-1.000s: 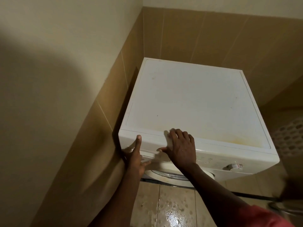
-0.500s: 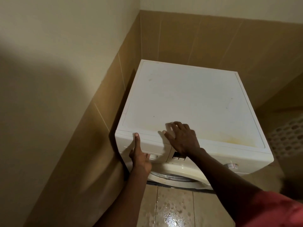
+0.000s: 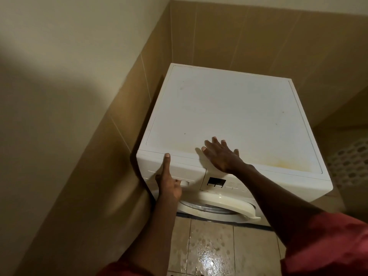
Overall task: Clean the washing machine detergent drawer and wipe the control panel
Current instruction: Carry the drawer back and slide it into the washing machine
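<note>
Our right hand (image 3: 221, 156) has left the front edge by the drawer and now lies flat on the washing machine's top (image 3: 239, 108). Its fingers (image 3: 214, 141) are spread and released, grasping nothing, at 1 o'clock from our left hand (image 3: 169, 182). The move uncovers the control panel (image 3: 229, 183). The left has stayed low, thumb up the face of the detergent drawer (image 3: 185, 170), its other fingers hooked into the handle recess, grasping it. The drawer sits shut and flush, at 9 o'clock of the panel. We judge the right is bracing the machine so the left can pull.
</note>
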The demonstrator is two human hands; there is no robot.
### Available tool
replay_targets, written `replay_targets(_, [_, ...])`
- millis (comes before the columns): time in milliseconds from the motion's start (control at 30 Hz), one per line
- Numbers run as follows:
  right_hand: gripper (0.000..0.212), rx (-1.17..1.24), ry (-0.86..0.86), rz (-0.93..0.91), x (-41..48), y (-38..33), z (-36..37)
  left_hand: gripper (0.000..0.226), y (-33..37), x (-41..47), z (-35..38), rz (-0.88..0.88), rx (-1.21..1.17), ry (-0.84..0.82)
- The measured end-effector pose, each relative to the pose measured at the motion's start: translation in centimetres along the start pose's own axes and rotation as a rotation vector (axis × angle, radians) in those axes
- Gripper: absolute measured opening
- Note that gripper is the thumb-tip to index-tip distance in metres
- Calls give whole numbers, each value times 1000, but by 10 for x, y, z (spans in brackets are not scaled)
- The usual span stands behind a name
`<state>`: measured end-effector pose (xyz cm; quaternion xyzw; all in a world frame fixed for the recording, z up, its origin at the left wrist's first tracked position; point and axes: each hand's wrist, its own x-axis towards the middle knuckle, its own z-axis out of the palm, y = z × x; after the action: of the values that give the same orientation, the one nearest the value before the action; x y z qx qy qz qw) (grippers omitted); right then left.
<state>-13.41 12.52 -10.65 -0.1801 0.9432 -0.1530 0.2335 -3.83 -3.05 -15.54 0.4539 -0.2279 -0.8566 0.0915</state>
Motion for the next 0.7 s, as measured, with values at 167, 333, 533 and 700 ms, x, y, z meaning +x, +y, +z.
replay_targets(167, [58,-2,-36,34,0,0,-3,64,-7,-8,-15,10,30,-19])
replay_targets(333, [69,-80,-4,29,-6,-6,-4,61,-8,-34,-46,-17,26,-29])
replay_targets(533, [95,-115,-26,71,-19,-25,-9,54,-6,-64,-81,-56,38,-22])
replay_targets(700, [108,-127,-48,63,-28,-28,-3,55,-8,-78,-102,-68,51,7])
